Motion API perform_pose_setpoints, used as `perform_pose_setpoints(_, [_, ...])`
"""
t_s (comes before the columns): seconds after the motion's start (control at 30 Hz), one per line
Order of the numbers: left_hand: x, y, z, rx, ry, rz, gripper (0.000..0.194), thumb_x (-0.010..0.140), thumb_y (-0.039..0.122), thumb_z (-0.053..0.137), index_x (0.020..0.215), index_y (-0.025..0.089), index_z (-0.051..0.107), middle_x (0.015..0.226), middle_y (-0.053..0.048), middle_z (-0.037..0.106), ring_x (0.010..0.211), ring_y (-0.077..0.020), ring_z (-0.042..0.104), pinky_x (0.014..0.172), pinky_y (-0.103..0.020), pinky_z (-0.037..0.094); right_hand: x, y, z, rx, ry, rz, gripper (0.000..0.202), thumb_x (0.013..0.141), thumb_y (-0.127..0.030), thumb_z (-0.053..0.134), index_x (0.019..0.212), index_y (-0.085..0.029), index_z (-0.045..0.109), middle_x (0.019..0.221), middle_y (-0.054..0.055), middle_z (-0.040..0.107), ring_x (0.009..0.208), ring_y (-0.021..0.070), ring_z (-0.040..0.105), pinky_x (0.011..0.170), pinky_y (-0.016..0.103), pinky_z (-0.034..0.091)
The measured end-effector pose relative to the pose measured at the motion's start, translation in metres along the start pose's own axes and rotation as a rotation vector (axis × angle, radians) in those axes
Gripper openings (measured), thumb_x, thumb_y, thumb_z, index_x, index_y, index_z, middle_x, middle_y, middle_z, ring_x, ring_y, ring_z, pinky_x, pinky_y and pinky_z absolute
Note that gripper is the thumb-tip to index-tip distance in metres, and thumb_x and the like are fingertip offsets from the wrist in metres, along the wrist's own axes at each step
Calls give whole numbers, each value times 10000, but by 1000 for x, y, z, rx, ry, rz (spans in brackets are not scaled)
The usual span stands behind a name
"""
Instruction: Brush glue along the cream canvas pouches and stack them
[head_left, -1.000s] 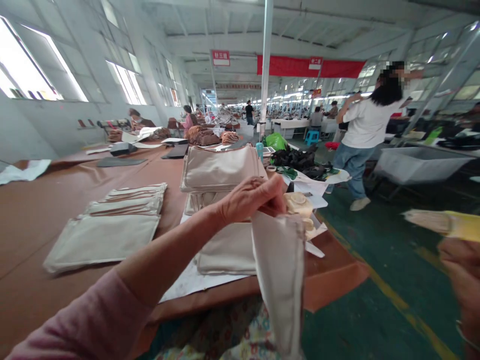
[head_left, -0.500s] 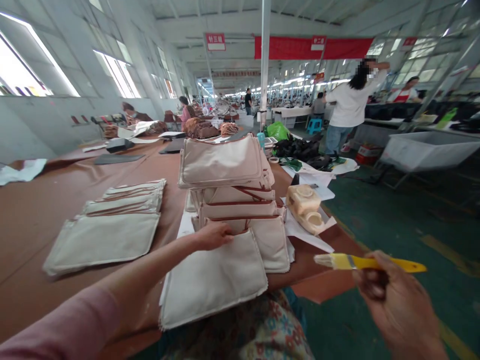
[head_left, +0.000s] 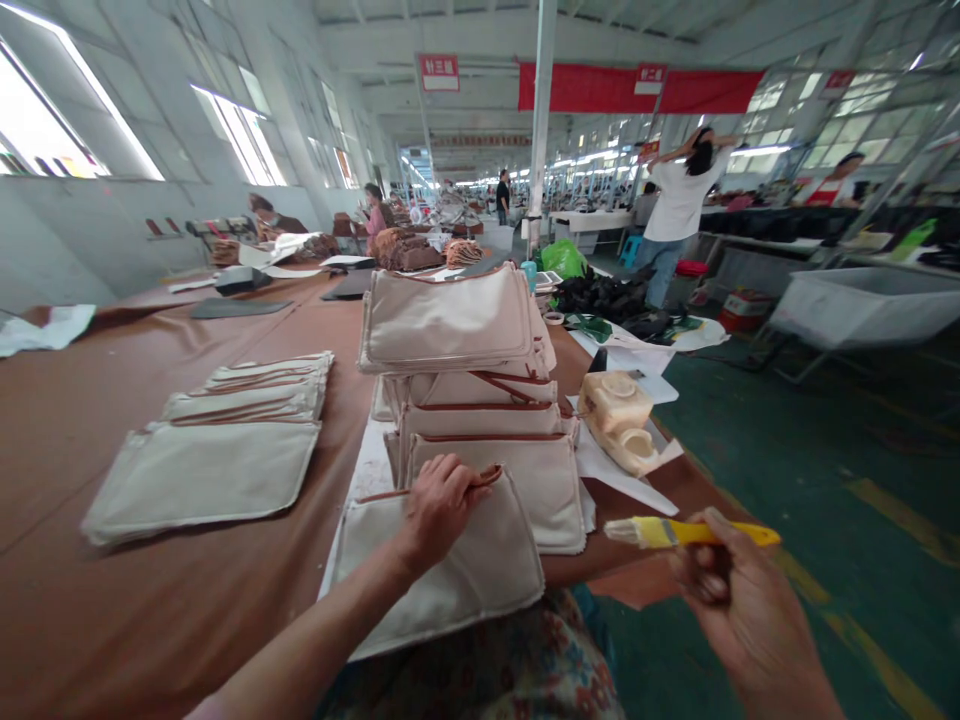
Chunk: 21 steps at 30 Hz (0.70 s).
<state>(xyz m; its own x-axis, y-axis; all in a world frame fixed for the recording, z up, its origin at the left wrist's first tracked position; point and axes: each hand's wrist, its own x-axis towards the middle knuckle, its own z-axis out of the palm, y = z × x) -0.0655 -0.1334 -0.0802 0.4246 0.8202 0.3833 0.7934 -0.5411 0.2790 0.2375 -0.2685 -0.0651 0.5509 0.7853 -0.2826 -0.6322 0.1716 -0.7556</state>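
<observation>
The left hand is pressing flat, fingers spread, on a cream canvas pouch lying at the near edge of the brown worktop, while the right hand is gripping a yellow brush over the green floor. Stacked pouches are sitting just behind, in a long factory hall where a person in a white shirt is standing.
</observation>
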Motion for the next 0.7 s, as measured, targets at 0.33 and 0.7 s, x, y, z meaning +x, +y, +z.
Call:
perform_pose_setpoints(0.33, [9, -7, 0, -228, -183, -41, 88, 858, 226, 631, 805, 198, 566, 1162, -71, 618, 1050, -213, 562, 898, -321, 423, 3, -4, -3, 30, -23, -12, 279, 755, -279, 848, 780, -161, 597, 597, -58, 414, 448, 57, 302, 402, 143, 364])
perform_pose_setpoints(0.7, [39, -9, 19, -352, -406, -283, 275, 751, 306, 664, 987, 165, 668, 715, 22, 610, 639, -135, 519, 574, -227, 330, 19, 21, 37, -70, -214, -25, 396, 750, -383, 860, 746, -169, 527, 602, -47, 461, 450, 63, 333, 389, 141, 291])
